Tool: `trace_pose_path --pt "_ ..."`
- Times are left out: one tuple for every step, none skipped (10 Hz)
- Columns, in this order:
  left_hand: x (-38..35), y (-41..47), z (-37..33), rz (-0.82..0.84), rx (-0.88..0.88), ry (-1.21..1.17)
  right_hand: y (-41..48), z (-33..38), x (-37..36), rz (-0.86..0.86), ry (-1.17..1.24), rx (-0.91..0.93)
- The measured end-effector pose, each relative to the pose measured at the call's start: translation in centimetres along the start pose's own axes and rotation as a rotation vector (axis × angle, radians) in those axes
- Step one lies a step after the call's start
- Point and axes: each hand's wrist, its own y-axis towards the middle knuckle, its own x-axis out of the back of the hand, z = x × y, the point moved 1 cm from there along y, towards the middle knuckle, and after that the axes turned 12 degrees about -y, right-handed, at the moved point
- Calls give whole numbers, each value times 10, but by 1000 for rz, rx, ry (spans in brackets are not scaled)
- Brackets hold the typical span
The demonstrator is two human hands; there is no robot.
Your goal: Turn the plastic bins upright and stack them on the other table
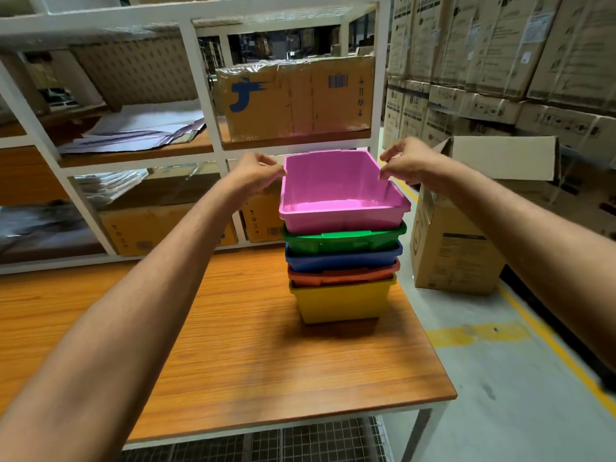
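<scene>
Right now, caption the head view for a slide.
The left hand and right hand pinch the pink bin atop a four-bin stack.

Orange bin (343, 276) nested, only rim showing, print on stacked cartons (500, 45) blurred

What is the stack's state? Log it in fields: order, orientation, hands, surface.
order, top to bottom: pink bin, green bin, blue bin, orange bin, yellow bin
orientation: all upright, nested
left hand: pinches pink bin's left rim
right hand: pinches its right rim
surface: wooden table
</scene>
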Motion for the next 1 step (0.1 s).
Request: trace_pose_path --pt "-3 -14 4 -86 -195 44 -17 1 -6 -145 -22 89"
